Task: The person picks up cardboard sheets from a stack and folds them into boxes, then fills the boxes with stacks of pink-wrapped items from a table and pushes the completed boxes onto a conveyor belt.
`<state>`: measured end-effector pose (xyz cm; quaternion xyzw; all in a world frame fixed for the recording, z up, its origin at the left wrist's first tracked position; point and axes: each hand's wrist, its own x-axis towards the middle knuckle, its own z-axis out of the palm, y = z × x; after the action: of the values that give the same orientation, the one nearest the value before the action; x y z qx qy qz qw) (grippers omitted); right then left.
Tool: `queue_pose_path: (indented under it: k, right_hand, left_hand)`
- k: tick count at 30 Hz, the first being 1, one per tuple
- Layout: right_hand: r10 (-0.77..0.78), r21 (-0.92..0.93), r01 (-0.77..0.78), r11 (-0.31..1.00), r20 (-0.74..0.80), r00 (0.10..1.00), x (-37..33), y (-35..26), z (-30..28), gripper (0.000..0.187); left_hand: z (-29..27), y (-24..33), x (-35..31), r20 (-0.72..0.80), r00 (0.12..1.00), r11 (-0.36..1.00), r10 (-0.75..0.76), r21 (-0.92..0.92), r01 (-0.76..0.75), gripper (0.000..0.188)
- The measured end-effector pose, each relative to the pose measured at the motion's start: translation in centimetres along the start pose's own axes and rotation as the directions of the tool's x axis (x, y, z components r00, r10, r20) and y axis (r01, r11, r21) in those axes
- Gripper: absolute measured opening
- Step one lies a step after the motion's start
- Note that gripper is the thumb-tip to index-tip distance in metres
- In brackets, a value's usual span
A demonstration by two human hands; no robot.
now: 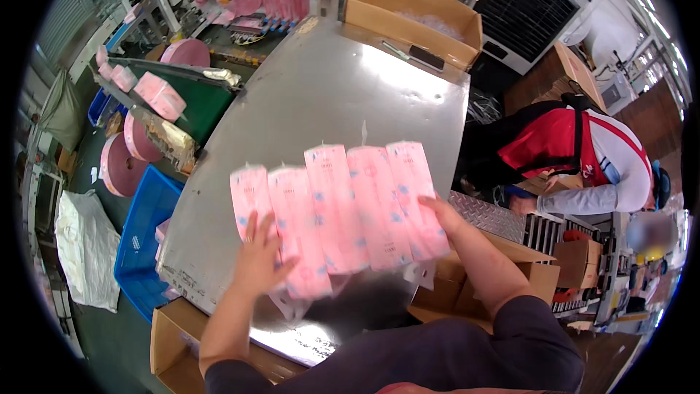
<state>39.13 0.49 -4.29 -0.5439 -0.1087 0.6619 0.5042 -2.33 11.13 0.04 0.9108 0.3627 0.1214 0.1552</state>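
Observation:
Several slim pink packs (337, 211) with blue flower prints stand side by side in an uneven row over the near part of the metal table (292, 102). My left hand (261, 254) lies with spread fingers against the two leftmost packs, its thumb pointing right. At the other end, my right hand (443, 217) grips the outer edge of the rightmost pack (417, 197); part of its fingers is hidden. Clear film flaps stick out at the row's lower edge.
Open cardboard boxes stand near left (175, 346), near right (474, 292) and at the table's far end (408, 14). A blue crate (142, 241) and green conveyor (204, 106) are left. A person in a red vest (539, 146) bends beside a roller conveyor (536, 230) at right.

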Motion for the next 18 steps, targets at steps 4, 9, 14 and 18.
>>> queue_pose_path:
  k: [4, 9, 14, 18]
  right_hand:
    - [0.017, -0.152, -0.010, 0.988, 0.047, 0.999, -3.3, 3.8, -2.3, 0.073]
    - [0.013, -0.103, 0.002, 0.995, 0.147, 0.989, -1.6, 3.4, -2.8, 0.073]
    - [0.208, 0.348, -0.355, 0.868, 0.395, 0.895, 1.1, 3.7, -2.6, 0.055]
    - [0.045, 0.310, -0.148, 0.939, 0.316, 0.948, 1.3, 3.8, -1.6, 0.052]
  left_hand:
    - [0.4, 4.0, -6.9, 0.043, 0.985, 0.979, -0.166, -0.110, 0.170, 0.062]
    - [2.4, 1.3, -7.5, -0.275, 0.783, 0.800, -0.559, -0.427, 0.421, 0.097]
    - [9.6, -6.7, -8.9, 0.444, 0.702, -0.273, -0.557, -0.896, 0.350, 0.093]
    - [13.3, -7.0, -7.7, 0.499, 0.704, -0.352, -0.506, -0.864, 0.360, 0.089]
